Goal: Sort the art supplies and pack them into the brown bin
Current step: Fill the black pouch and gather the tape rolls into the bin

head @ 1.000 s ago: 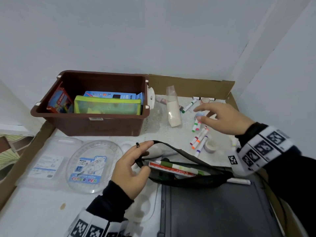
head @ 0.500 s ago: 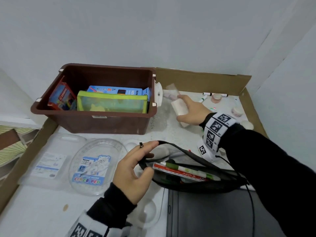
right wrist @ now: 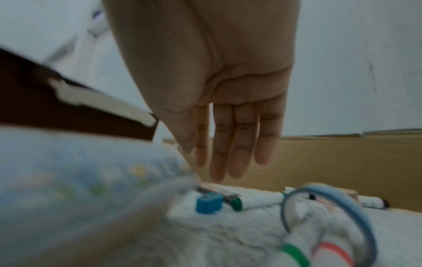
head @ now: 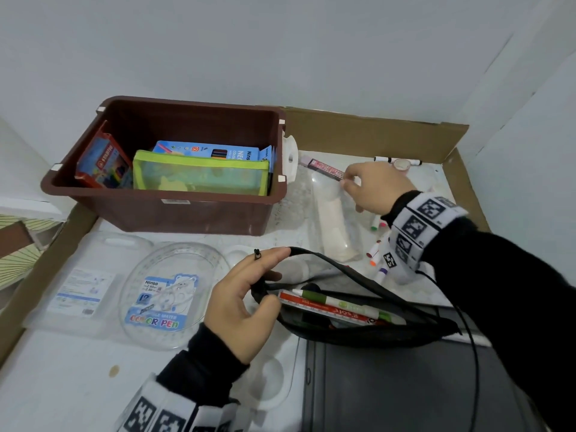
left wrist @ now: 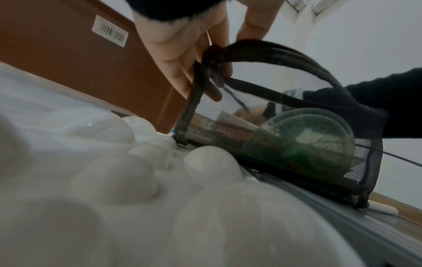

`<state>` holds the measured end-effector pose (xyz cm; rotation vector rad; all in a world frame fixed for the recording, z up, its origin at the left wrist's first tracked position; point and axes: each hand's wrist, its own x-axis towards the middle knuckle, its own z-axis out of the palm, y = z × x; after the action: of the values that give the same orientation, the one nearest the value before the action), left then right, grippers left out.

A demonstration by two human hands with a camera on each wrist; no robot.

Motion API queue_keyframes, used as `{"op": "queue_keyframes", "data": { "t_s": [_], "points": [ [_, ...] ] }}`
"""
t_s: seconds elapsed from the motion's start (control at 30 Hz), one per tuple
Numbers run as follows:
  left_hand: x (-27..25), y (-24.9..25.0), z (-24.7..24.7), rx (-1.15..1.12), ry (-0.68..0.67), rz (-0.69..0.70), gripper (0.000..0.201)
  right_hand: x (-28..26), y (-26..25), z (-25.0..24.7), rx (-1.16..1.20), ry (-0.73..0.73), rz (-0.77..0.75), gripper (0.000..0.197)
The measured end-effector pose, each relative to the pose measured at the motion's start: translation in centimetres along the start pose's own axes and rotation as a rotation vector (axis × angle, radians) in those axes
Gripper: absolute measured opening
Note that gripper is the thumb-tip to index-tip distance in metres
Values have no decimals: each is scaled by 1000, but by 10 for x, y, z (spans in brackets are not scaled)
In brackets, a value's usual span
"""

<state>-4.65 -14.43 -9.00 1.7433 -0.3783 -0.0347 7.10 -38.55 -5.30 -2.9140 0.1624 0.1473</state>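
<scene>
The brown bin [head: 187, 213] stands at the back left with a red crayon box, a blue pencil box and a green-edged zip case inside. My left hand [head: 277, 277] [left wrist: 200, 68] grips the end of the black mesh pouch [head: 358, 335] [left wrist: 285, 108] and holds its mouth wide. A ruler [head: 311, 305] and a green marker [head: 343, 304] lie in the pouch. My right hand [head: 352, 185] [right wrist: 228, 162] reaches out with straight fingers. Its fingertips are at the end of a thin pink case [head: 325, 168] lying beside the bin.
A clear bag of pale material [head: 335, 226] and loose markers [head: 377, 251] lie under my right forearm. A clear oval pen case [head: 168, 291], a white palette [head: 268, 381] and a dark grey board [head: 389, 385] sit in front. Cardboard walls [head: 374, 132] ring the surface. A blue sharpener [right wrist: 209, 203] lies nearby.
My right hand has moved left from the loose markers, past the clear bag, to the pink case beside the bin. My left hand still holds the pouch mouth apart.
</scene>
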Motion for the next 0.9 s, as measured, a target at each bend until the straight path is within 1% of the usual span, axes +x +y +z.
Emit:
{"op": "queue_keyframes", "data": {
  "t_s": [0.03,0.07,0.13,0.2,0.33,0.43,0.53,0.6,0.67,0.73,0.83,0.9],
  "points": [
    [0,0,0,-1,1,-2,57,9,4,5,-63,26,-1,22],
    [0,0,0,-1,2,-4,57,17,6,9,-127,20,-13,24],
    [0,1,0,0,6,-8,57,30,10,16,-223,-57,-56,35],
    [0,1,0,0,6,-13,57,37,13,21,-282,-88,-89,40],
    [1,1,1,-1,5,-24,56,43,16,26,-354,-27,-118,24],
    [2,2,2,-1,7,-27,56,44,24,26,-293,-50,-100,15],
    [1,3,1,-2,11,-33,57,42,30,23,-211,-53,-70,14],
    [0,3,1,0,13,-37,57,35,32,17,-122,-18,-34,14],
    [0,3,1,4,9,-28,57,24,33,7,16,41,-25,14],
    [0,4,1,2,3,-14,57,8,31,-7,101,61,-87,12],
    [-1,5,1,11,-5,-3,56,-23,17,-31,117,-4,-240,10],
    [-1,5,1,14,2,4,56,-47,4,-45,170,-36,-331,12]
  ]
}}
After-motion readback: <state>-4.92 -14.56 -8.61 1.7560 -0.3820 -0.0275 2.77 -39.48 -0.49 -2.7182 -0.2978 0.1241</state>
